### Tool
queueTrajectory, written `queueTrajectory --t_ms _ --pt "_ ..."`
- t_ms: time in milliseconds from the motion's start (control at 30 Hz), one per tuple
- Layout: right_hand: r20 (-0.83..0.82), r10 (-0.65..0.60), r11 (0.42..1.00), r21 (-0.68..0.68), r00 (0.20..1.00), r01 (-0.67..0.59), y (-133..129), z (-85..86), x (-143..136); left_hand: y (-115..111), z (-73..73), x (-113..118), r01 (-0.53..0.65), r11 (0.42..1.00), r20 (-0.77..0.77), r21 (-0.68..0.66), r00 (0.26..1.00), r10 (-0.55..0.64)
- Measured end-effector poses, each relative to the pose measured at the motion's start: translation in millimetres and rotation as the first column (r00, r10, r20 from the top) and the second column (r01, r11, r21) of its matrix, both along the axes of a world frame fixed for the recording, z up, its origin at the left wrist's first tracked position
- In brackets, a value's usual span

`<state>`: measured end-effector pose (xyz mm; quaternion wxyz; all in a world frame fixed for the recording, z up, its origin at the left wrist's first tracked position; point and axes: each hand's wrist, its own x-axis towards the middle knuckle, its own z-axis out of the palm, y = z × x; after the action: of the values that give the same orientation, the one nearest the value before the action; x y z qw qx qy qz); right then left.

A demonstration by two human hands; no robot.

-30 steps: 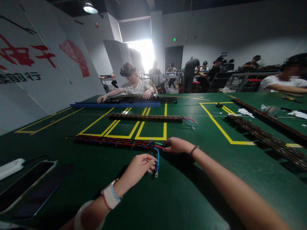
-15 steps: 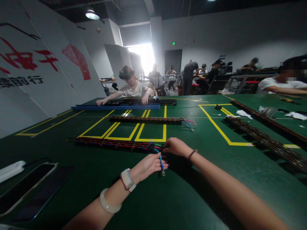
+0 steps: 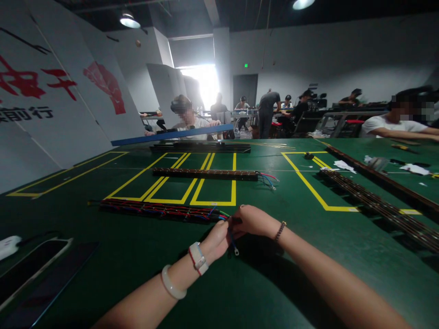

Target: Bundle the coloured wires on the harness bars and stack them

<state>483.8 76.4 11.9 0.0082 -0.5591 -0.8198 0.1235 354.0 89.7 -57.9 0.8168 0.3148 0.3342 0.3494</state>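
A long dark strip wound with red and blue wires (image 3: 154,210) lies across the green table in front of me. Its cable ends (image 3: 222,215) come out at the right. My left hand (image 3: 217,238) is closed around these cables, thumb on top. My right hand (image 3: 254,221) meets it from the right, fingers bent and pinched on the cables; the exact spot is hidden between the hands. Below them hangs a blue cable (image 3: 235,246) tipped with a metal ring terminal.
A second strip (image 3: 206,174) with loose cable ends lies farther back, over yellow tape marks (image 3: 235,192). Two long strips (image 3: 370,196) run along the right. Phones (image 3: 30,265) lie at the near left. Across the table a co-worker (image 3: 187,116) holds up a blue channel (image 3: 174,135).
My left hand has closed and turned inward around the cables, and my right hand has come against it. The co-worker has lifted the blue channel off the table.
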Motion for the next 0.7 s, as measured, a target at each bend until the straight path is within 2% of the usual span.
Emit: queueTrajectory --t_ms 133,267,400,533,700 --pt "0.028 0.056 0.996 0.071 0.998 -0.058 0 1.4 5 -1 1.6 -1 -0.002 1.000 0.027 -0.017 1.000 0.002" --pt "-0.107 0.085 0.991 -0.092 0.991 -0.095 5 -0.1 14 -3 7.0 -4 0.034 0.999 0.061 -0.021 0.998 -0.032" --pt "-0.190 0.009 0.996 -0.087 0.982 -0.026 11 -5.4 21 -2 4.0 -6 0.048 0.999 0.062 0.010 0.997 -0.049" --pt "-0.117 -0.089 0.996 -0.040 0.989 0.085 19 -12.0 28 -1 -0.5 -10 0.128 0.991 0.004 0.035 0.992 -0.129" --pt "-0.012 -0.076 0.997 -0.010 0.997 0.076 34 -13.0 42 -2 0.0 -15 0.215 0.975 -0.047 0.057 0.976 -0.212"
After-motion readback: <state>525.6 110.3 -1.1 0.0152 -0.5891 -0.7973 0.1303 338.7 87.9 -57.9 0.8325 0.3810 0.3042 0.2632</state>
